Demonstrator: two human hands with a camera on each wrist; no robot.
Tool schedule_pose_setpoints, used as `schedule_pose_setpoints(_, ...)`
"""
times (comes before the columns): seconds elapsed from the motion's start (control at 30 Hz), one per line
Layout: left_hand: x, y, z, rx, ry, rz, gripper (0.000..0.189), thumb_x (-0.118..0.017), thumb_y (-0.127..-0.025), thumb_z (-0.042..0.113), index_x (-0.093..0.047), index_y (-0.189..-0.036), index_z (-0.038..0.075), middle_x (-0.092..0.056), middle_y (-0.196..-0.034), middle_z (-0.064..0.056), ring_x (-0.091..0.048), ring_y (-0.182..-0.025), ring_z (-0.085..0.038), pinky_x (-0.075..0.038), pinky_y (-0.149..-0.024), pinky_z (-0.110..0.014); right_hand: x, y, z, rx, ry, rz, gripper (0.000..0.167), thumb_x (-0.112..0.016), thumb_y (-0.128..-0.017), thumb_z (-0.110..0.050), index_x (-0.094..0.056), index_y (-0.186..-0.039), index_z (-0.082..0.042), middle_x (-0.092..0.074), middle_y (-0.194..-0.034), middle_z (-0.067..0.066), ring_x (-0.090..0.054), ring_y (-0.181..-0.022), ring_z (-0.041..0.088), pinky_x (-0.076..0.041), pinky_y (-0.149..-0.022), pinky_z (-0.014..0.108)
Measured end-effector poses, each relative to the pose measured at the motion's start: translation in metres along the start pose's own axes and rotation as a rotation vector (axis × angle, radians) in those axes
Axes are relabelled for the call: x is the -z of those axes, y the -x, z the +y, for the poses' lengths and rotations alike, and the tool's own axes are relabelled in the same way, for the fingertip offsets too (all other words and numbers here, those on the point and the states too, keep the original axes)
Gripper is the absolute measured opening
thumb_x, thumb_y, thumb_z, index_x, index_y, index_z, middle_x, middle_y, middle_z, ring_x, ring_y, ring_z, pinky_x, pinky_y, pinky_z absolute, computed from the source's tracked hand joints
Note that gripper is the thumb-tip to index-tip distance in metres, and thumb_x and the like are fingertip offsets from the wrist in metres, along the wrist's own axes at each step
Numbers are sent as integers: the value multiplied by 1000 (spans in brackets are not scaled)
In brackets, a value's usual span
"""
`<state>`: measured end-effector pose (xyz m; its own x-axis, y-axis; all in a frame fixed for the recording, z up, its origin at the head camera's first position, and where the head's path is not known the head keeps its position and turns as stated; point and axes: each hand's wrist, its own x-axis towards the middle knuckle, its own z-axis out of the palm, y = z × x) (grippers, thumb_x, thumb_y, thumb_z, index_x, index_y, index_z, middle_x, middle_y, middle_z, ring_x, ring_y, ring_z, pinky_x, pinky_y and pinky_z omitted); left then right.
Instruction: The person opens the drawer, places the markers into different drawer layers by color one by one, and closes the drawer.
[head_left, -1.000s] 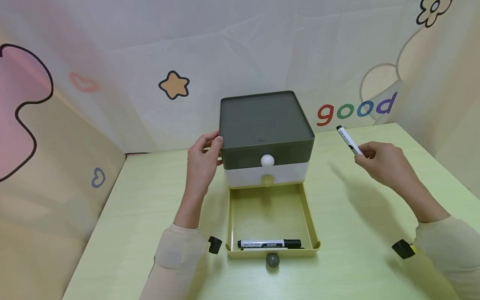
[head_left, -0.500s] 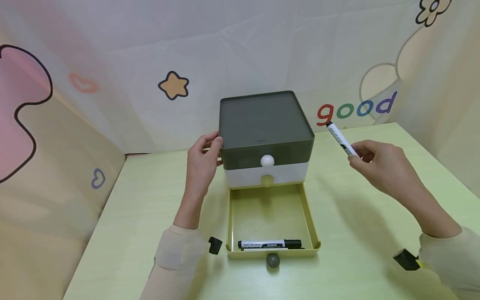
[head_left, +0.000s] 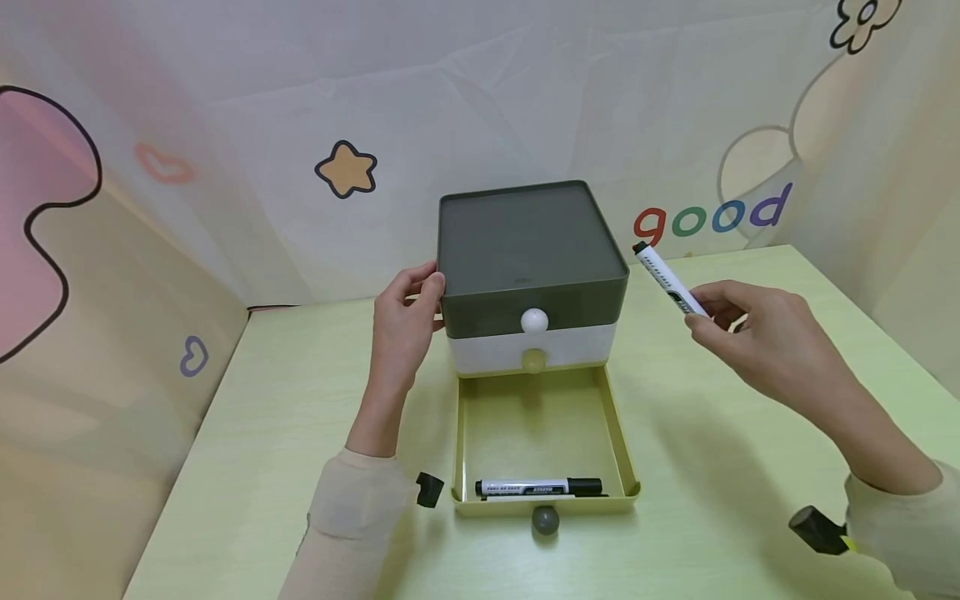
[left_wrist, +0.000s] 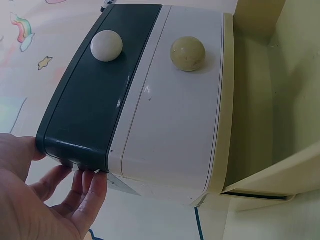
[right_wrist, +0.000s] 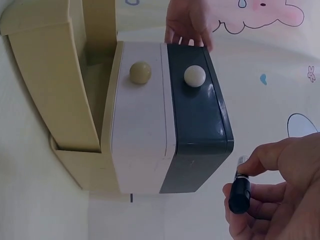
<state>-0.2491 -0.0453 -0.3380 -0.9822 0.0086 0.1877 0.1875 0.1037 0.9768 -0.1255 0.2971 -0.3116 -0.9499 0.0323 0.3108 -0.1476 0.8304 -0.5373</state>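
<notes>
A small desktop drawer box (head_left: 532,242) has a dark grey top tier, a white middle tier and a yellow bottom drawer (head_left: 532,425) pulled out toward me. My left hand (head_left: 405,321) rests on the box's left side, thumb at the top edge and fingers along the wall, as the left wrist view also shows. Between thumb and fingers, my right hand (head_left: 765,342) pinches a white marker (head_left: 670,279) with black ends, held up to the right of the box and tilted. Another black-and-white marker (head_left: 525,487) lies along the front of the yellow drawer, with a further thin one partly hidden beside it.
A white knob (head_left: 534,321), a yellow knob (head_left: 534,361) and a grey knob (head_left: 545,520) stick out from the drawer fronts. The box stands on a pale green table (head_left: 300,417), close to a printed curtain (head_left: 480,100) behind it.
My right hand has moved left with the marker, bringing it nearer the drawer box. The left hand, the box and the pulled-out drawer have stayed in place.
</notes>
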Motion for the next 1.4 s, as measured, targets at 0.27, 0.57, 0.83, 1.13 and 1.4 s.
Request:
schedule_pose_setpoints(0.27,0,0,0,6,6,0,35,-59,-104,23,-68,-136,13,-65,-112,-9,-65,-92,-25,-62,-83,-38,-2,6,-14,78,-23,23,13,-69,-95,-8,-74,-107,-8,-68,-83,3,-58,-70,16,-46,-51,26)
schedule_pose_setpoints(0.57,0,0,0,1,11,1,34,-59,-104,23,-68,-135,13,-65,-111,-9,-65,-91,-25,-62,-83,-39,-10,13,-35,180,-49,20,15,-70,-93,-4,-74,-104,-13,-63,-78,-3,-57,-68,12,-46,-51,24)
schedule_pose_setpoints(0.83,0,0,0,-7,13,-4,34,-59,-104,23,-68,-136,13,-65,-112,-9,-65,-91,-25,-62,-84,-41,-22,17,-46,201,-96,-68,18,-73,-92,-2,-74,-108,-9,-62,-80,-6,-55,-67,14,-43,-48,24)
schedule_pose_setpoints(1.13,-1,0,0,-8,14,-3,35,-59,-104,23,-68,-136,13,-66,-112,-9,-64,-91,-25,-62,-84,-40,-34,17,-56,187,-113,-157,23,-71,-92,-1,-75,-114,-9,-63,-84,-6,-54,-70,14,-43,-49,25)
schedule_pose_setpoints(1.4,0,0,0,-5,16,-1,35,-59,-104,23,-68,-136,13,-65,-112,-9,-64,-91,-25,-62,-84,-41,-49,18,-61,179,-92,-224,20,-70,-92,-3,-75,-109,-11,-62,-83,-7,-53,-70,13,-42,-51,26)
